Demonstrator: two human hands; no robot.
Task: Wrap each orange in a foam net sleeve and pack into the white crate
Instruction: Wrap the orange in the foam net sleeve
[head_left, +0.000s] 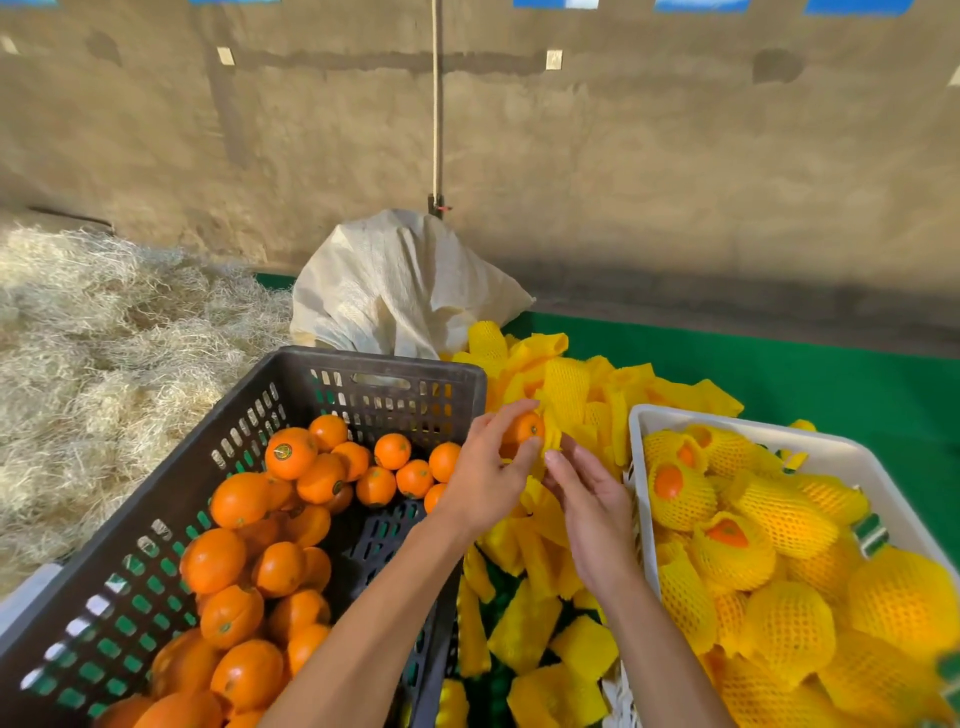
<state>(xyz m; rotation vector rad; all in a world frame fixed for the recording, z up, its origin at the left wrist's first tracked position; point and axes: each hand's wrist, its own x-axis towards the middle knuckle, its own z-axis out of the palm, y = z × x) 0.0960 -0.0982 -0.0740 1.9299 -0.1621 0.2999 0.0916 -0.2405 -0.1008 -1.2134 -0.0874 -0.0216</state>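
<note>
— Where is the fruit? — The left hand (480, 475) curls its fingers (511, 415) round an orange (524, 428) above the foam sleeves (563, 389), between the dark crate (363, 371) and the white crate (636, 431).

— And the risk? — The right hand (592, 512), fingers relaxed, holds nothing I can see; a poorly opened sleeve could let the orange slip.

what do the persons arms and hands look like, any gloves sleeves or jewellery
Both arms are bare from the bottom edge of the frame up to the fingers; no sleeve shows. The left hand and the right hand wear no gloves. No watch, bracelet or ring is visible on either wrist or on the fingers that show. Fingernails look short and unpainted.
</note>
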